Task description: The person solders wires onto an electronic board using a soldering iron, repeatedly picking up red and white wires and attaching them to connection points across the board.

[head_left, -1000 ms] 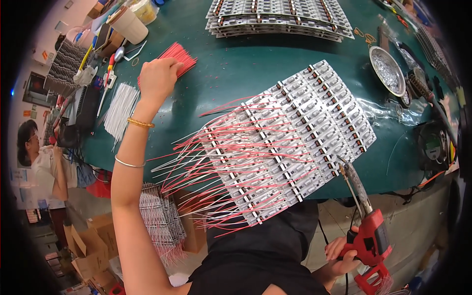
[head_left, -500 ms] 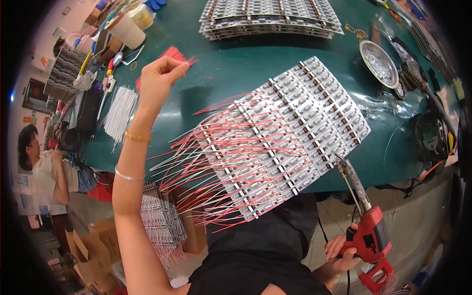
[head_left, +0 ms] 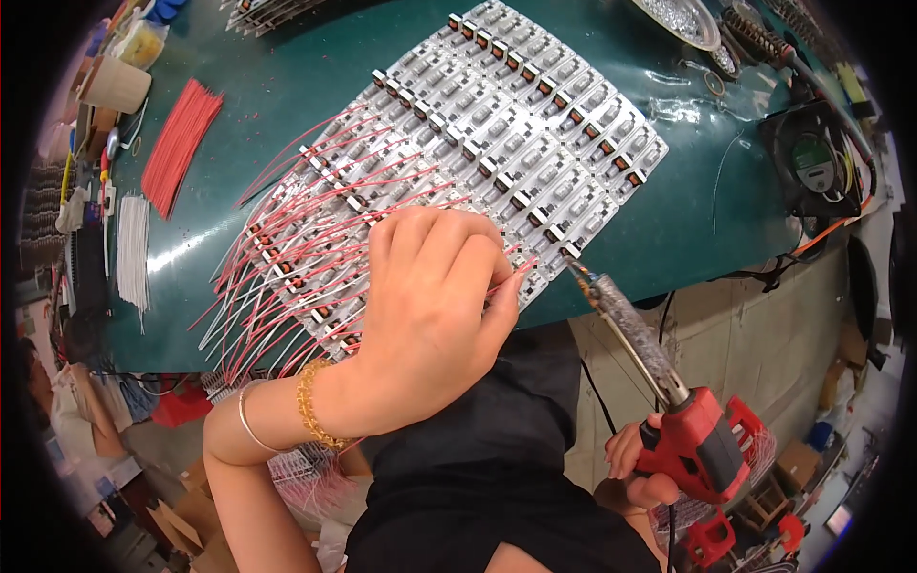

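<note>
A grey panel of circuit boards (head_left: 516, 134) lies aslant on the table, with red and white wires (head_left: 277, 258) fanning off its left side. Over the panel's near part, my left hand (head_left: 435, 296) is closed, thumb and forefinger pinching a red wire whose end pokes out past the fingertips. My right hand (head_left: 645, 468) grips a red soldering gun (head_left: 702, 444) at the lower right. The gun's tip points up-left at the panel's near right edge, close to the pinched wire; whether it touches the board I cannot tell.
A bundle of red wires (head_left: 181, 148) and a bundle of white wires (head_left: 134, 253) lie at the left. A metal dish (head_left: 683, 21) and a small fan (head_left: 812, 162) stand on the right. More boards (head_left: 267, 14) are stacked far back. Another person (head_left: 86, 411) is at the far left.
My left hand has come from the red bundle down and right to the panel, now with a red wire. The gun has shifted slightly left in view, and the whole view has turned.
</note>
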Action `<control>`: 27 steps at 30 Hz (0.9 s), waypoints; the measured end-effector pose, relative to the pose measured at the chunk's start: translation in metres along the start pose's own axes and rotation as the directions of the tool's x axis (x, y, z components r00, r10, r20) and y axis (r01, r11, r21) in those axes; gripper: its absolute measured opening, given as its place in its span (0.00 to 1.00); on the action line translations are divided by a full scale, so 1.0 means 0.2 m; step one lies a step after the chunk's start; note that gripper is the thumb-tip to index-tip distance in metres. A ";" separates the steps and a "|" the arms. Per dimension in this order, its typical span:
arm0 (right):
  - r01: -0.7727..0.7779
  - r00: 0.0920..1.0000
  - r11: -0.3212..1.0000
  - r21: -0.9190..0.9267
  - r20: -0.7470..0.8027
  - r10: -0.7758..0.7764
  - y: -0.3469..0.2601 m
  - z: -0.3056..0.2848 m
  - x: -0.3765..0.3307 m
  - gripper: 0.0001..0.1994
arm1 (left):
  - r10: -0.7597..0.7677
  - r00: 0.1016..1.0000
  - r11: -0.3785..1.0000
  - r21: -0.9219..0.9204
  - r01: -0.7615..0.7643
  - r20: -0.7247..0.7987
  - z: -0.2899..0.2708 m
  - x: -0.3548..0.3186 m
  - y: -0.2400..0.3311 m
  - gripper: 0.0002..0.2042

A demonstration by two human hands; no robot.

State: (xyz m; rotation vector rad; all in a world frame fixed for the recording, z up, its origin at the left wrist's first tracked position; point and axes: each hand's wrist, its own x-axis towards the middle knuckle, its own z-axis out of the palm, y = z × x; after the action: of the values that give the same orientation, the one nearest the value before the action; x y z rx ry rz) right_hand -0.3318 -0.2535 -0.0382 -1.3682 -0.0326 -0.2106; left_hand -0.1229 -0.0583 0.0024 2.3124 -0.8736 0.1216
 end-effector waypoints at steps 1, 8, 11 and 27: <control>-0.006 1.000 1.000 0.001 -0.005 0.006 0.01 -0.02 -0.03 0.46 | 0.008 1.000 1.000 0.016 -0.008 -0.013 0.01 -0.01 0.00 0.08; -0.360 0.922 0.928 0.095 -0.119 0.369 -0.11 0.03 0.06 0.26 | 0.030 1.000 0.999 0.019 -0.030 0.008 0.01 0.00 -0.01 0.09; -0.458 0.888 0.886 -0.068 0.013 0.460 -0.11 -0.04 0.02 0.27 | 0.011 1.000 1.000 0.013 -0.011 -0.022 0.01 0.00 -0.01 0.08; -0.211 0.968 0.977 -0.035 -0.150 0.204 -0.06 0.05 -0.04 0.44 | 0.025 0.999 0.999 0.025 -0.024 -0.036 0.02 0.00 0.01 0.08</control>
State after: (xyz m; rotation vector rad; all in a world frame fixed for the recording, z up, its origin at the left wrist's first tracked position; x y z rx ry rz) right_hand -0.3402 -0.2448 -0.0263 -1.3927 0.2386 -0.1354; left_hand -0.1244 -0.0614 -0.0003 2.3152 -0.8870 0.1853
